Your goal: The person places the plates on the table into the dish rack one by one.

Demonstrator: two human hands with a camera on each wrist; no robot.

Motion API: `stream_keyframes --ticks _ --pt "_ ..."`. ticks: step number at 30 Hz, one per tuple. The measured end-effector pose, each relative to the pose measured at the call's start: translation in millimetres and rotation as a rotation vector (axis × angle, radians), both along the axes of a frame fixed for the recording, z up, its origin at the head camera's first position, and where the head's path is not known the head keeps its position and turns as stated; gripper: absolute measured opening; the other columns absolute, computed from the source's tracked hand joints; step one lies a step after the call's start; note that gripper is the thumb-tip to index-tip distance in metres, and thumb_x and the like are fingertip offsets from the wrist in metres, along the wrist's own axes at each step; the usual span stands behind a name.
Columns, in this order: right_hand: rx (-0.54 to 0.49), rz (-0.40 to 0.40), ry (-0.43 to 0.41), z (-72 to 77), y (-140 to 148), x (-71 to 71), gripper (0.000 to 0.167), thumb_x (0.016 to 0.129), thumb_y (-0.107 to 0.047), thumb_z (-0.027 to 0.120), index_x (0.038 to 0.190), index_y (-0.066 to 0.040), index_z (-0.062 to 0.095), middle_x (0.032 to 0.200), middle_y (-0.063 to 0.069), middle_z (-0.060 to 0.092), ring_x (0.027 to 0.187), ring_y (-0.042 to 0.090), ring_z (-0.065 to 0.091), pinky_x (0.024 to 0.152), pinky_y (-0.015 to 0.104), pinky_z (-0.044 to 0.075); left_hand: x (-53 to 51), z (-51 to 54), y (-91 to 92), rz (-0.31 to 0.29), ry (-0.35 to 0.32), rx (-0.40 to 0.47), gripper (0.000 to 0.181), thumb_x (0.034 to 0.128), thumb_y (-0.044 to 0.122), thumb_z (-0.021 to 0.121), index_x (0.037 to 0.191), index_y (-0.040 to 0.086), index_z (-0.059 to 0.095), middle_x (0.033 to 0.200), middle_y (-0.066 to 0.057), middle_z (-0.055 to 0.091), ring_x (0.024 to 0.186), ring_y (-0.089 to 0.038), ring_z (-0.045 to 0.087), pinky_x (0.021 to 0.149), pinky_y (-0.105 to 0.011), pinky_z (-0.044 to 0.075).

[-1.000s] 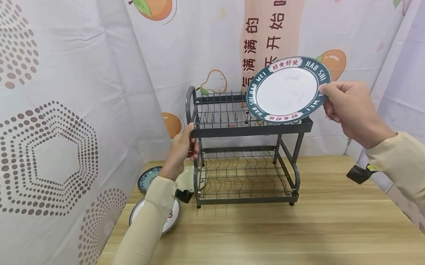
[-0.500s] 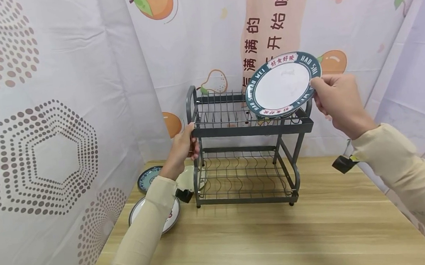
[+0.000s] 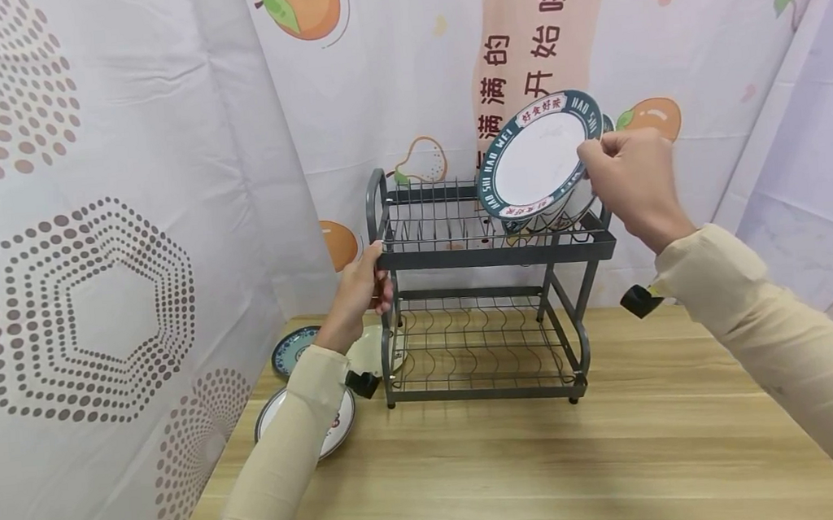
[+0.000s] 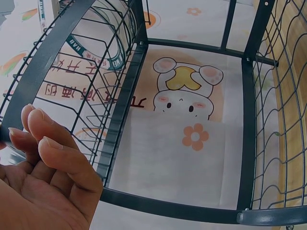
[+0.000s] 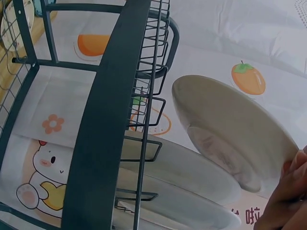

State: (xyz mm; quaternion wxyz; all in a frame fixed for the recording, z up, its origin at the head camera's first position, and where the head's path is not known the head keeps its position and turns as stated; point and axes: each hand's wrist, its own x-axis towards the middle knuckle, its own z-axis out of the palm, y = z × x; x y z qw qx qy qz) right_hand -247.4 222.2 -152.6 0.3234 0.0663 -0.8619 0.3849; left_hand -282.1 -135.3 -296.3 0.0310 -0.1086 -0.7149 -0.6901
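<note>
Plate in right hand, tilted over the rack's upper tier, not slotted

Green-rimmed lettered plate (image 3: 537,161): above the right part of the dish rack (image 3: 482,394), face toward the head camera. Right hand (image 3: 634,182) pinches its rim on the right, thumb on the face. Left hand (image 3: 360,293) grips the rack's upper left front corner, probably as a brace.

Step looks like racking the plate. I'd turn it parallel to the standing plates (image 5: 187,165) at the rack's right end, lower edge first between the wire dividers (image 5: 145,159), just left of those plates. Lower slowly; watch for rim clink. Release once the rack carries the weight.

Views: right wrist shows the held plate's underside and foot ring, plus the standing plates that head mostly hides behind it. Plate looks clear of the rack wires there; contact with its neighbour, can't tell. Only head shows the thumb on the plate's face, and best shows what's left of the rack: blue-patterned plate (image 3: 293,350), cream dish (image 3: 366,350), dark-rimmed white plate (image 3: 338,429).
</note>
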Motion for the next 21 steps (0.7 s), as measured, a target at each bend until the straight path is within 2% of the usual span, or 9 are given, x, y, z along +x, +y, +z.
stream_keyframes --ticks 3,5,10,15,21 --pt "0.039 -0.024 0.007 0.4 -4 -3.5 0.043 0.096 -0.024 0.048 0.058 -0.006 0.057 0.054 -0.002 0.061 0.048 0.016 0.052 0.040 0.027 0.034 -0.2 -0.6 -0.2 -0.004 0.005 0.004 0.059 0.1031 0.063 0.045 0.077 0.010 0.047 0.061 -0.004 0.056 0.046 -0.016 0.051 0.047 -0.026 0.044" --pt "0.063 -0.033 0.016 0.4 -7 -6.0 0.044 0.096 -0.024 0.047 0.057 -0.007 0.054 0.051 -0.001 0.057 0.051 0.017 0.050 0.046 0.028 0.035 -0.4 -1.1 -0.4 -0.007 0.007 0.002 0.060 0.1029 0.064 0.045 0.076 0.010 0.047 0.061 -0.004 0.056 0.046 -0.016 0.051 0.047 -0.026 0.044" --pt "0.125 -0.052 0.081 -1.5 -16 -14.5 0.044 0.094 -0.020 0.047 0.051 -0.008 0.044 0.044 0.002 0.039 0.056 0.024 0.038 0.060 0.032 0.030 -1.6 -2.1 -1.2 -0.008 0.001 -0.006 0.061 0.1022 0.065 0.045 0.076 0.011 0.046 0.062 -0.004 0.056 0.047 -0.015 0.051 0.048 -0.027 0.044" --pt "0.199 -0.059 0.160 -5.2 -26 -22.7 0.046 0.092 -0.017 0.047 0.047 -0.009 0.040 0.043 0.002 0.032 0.059 0.026 0.034 0.062 0.034 0.026 -2.4 -3.0 -2.2 -0.004 -0.001 0.005 0.059 0.1027 0.064 0.045 0.076 0.011 0.047 0.061 -0.003 0.056 0.046 -0.016 0.051 0.047 -0.026 0.043" --pt "0.245 -0.097 0.174 -6.9 -31 -27.8 0.048 0.093 -0.017 0.047 0.045 -0.010 0.042 0.040 0.001 0.034 0.058 0.027 0.037 0.059 0.036 0.027 -1.1 -1.5 -1.8 -0.005 0.007 0.001 0.059 0.1022 0.064 0.045 0.075 0.011 0.047 0.061 -0.004 0.056 0.046 -0.016 0.051 0.047 -0.028 0.044"
